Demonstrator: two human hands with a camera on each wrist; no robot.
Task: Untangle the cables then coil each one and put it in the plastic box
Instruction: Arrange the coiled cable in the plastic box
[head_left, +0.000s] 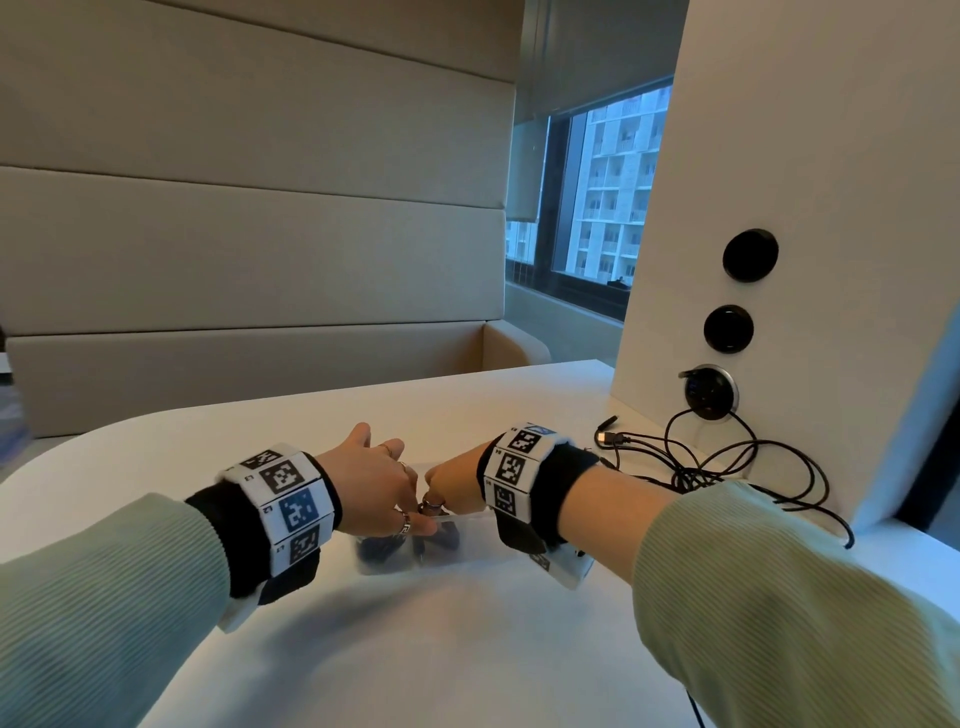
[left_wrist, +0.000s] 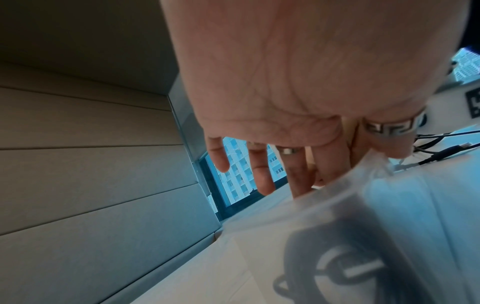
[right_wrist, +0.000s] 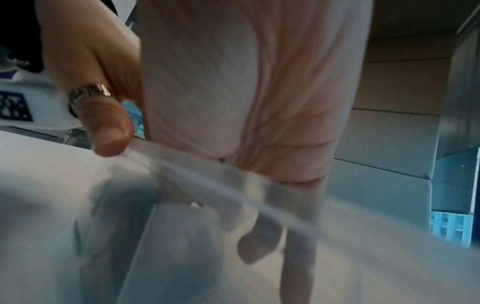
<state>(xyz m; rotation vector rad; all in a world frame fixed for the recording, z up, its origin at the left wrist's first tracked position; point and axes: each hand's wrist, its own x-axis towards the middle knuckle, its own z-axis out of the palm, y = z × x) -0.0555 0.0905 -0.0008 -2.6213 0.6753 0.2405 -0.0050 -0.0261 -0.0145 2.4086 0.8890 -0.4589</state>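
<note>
A translucent plastic box (head_left: 470, 551) stands on the white table (head_left: 467, 660) between my hands, with a dark coiled cable (head_left: 382, 548) inside it. My left hand (head_left: 395, 493) hovers over the box's left end. Its fingers (left_wrist: 262, 174) are straight and spread, and its ringed thumb (left_wrist: 389, 131) rests on the box's rim (left_wrist: 374, 162). The coil (left_wrist: 337, 267) shows through the wall. My right hand (head_left: 452, 488) reaches over the box rim (right_wrist: 207, 170), thumb (right_wrist: 109, 133) outside and fingers (right_wrist: 259, 244) inside. A tangle of black cables (head_left: 727, 467) lies to the right.
A white pillar (head_left: 779, 156) with round black sockets (head_left: 729, 328) stands at the table's right, and one cable runs into its lowest outlet (head_left: 709, 392). A loose plug (head_left: 607, 439) lies beside the tangle. A padded beige bench (head_left: 260, 260) sits beyond the far edge.
</note>
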